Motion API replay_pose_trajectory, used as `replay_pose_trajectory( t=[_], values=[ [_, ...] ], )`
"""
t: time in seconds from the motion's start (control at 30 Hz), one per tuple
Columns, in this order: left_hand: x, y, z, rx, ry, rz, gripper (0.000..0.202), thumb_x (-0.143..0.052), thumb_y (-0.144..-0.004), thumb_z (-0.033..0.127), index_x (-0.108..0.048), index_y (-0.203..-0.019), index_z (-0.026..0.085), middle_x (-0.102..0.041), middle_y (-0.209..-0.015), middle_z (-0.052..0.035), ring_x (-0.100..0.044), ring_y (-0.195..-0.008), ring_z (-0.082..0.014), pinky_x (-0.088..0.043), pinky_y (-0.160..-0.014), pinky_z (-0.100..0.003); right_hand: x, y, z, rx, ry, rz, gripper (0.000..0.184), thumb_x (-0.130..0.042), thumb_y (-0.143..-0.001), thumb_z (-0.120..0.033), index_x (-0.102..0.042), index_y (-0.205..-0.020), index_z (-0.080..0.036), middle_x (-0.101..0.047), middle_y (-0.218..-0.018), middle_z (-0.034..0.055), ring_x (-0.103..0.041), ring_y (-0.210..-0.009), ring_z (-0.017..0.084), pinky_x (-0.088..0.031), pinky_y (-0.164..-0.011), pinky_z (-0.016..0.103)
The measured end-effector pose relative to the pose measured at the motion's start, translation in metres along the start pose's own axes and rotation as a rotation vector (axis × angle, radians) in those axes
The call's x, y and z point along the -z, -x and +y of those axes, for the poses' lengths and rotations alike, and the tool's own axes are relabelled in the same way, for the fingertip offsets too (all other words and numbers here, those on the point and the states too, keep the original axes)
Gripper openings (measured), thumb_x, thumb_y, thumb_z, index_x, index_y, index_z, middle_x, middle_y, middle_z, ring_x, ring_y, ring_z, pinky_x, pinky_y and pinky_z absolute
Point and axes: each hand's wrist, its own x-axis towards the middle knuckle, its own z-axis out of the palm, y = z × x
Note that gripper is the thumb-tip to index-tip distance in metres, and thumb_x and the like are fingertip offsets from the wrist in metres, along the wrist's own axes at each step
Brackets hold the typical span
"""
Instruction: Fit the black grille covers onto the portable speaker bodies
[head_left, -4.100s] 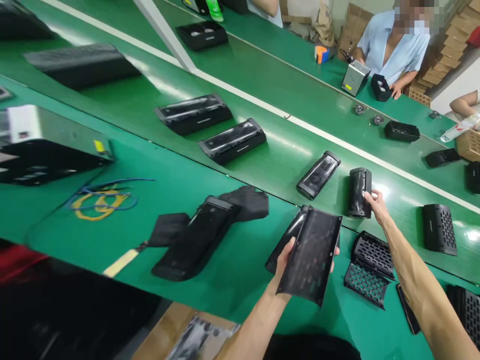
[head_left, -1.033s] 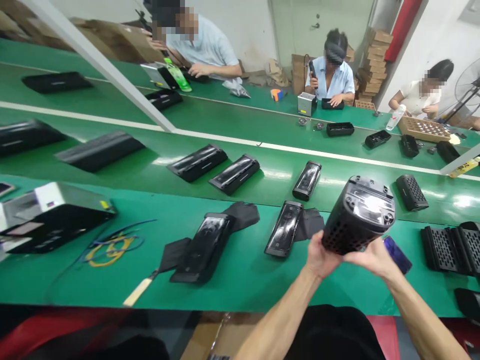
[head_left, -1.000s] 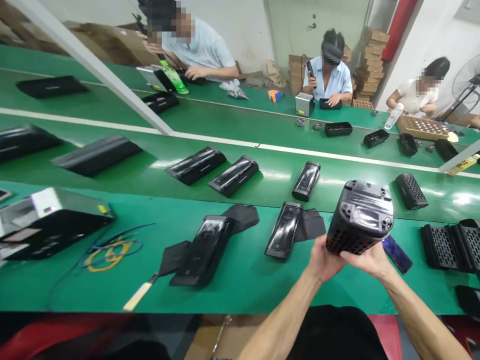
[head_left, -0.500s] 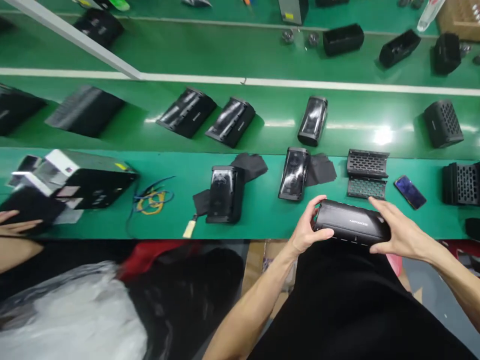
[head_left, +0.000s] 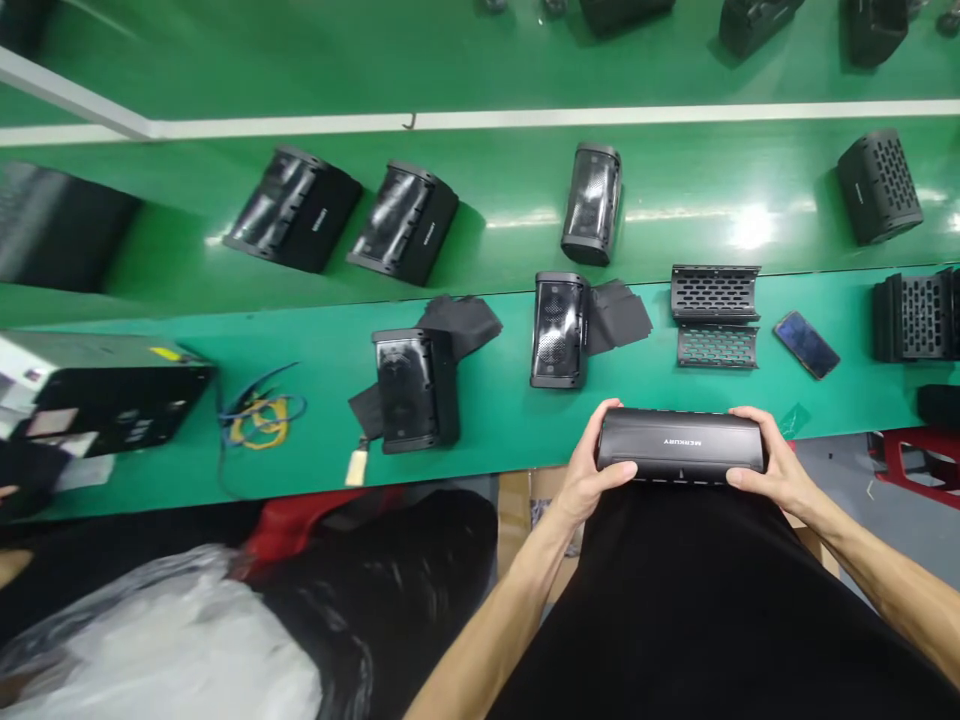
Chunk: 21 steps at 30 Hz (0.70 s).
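Note:
A long black speaker [head_left: 681, 455] with upside-down MERKURY lettering lies level between my hands, over the near edge of the bench. My left hand [head_left: 592, 475] is closed round its left end, thumb on the near face. At the other end my right hand [head_left: 776, 470] grips it the same way, fingers behind and thumb in front. Just beyond lie two perforated black grilles [head_left: 716, 292] and a phone [head_left: 806, 345]. Up and to the left, a glossy-fronted speaker [head_left: 559, 330] rests against dark sheets [head_left: 616, 316].
Another speaker [head_left: 415, 390] sits left on the green bench [head_left: 495, 430], near coiled cables [head_left: 262, 420] and a boxy device [head_left: 112, 390]. Several speakers stand on the green strip behind. A co-worker's sleeve and fingers show at far left. A red stool [head_left: 919, 460] stands at right.
The speaker has turned level, its lettered side now facing up more squarely. My right hand has closed more fully on its end. The view has shifted, so the bench things appear further left.

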Motion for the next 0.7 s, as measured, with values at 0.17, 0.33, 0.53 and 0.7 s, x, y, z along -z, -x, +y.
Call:
replay_pose_trajectory(
  t=[0.17, 0.33, 0.53, 0.7],
  values=[
    [-0.004, 0.004, -0.005, 0.029, -0.021, 0.097, 0.09, -0.092, -0.066, 0.045, -0.058, -0.147, 0.026, -0.069, -0.13, -0.0065, -0.063, -0.121, -0.0331, -0.048, -0.108, -0.04, 0.0, -0.01, 0.01, -0.027, -0.03, -0.014, 0.08, -0.08, -0.081, -0.068, -0.049, -0.145, -0.032, -0.06, -0.14, 0.0079, -0.063, -0.121, 0.031, -0.054, -0.103, 0.045],
    [-0.002, -0.003, -0.011, 0.058, 0.014, 0.118, 0.088, -0.095, -0.064, 0.045, -0.062, -0.144, 0.026, -0.073, -0.124, -0.006, -0.067, -0.119, -0.0328, -0.05, -0.107, -0.04, 0.001, -0.023, 0.011, -0.048, -0.039, -0.02, 0.081, -0.08, -0.081, -0.07, -0.049, -0.145, -0.032, -0.063, -0.135, 0.0078, -0.065, -0.12, 0.032, -0.054, -0.105, 0.046],
    [0.009, -0.025, -0.01, 0.273, 0.171, 0.036, 0.087, -0.095, -0.073, 0.055, -0.062, -0.147, 0.025, -0.073, -0.141, -0.0126, -0.064, -0.137, -0.0348, -0.044, -0.122, -0.046, 0.014, -0.046, 0.006, -0.165, 0.014, -0.094, 0.101, -0.082, -0.077, -0.076, -0.045, -0.159, -0.029, -0.051, -0.161, 0.0149, -0.052, -0.146, 0.04, -0.041, -0.121, 0.06],
    [0.014, -0.038, -0.006, 0.214, 0.081, -0.041, 0.11, -0.102, -0.06, 0.053, -0.056, -0.156, 0.023, -0.066, -0.153, -0.0144, -0.054, -0.149, -0.041, -0.038, -0.128, -0.049, 0.011, -0.049, 0.02, -0.089, 0.023, -0.08, 0.109, -0.091, -0.073, -0.067, -0.038, -0.161, -0.032, -0.048, -0.161, 0.0139, -0.055, -0.142, 0.037, -0.045, -0.12, 0.054]
  ],
)
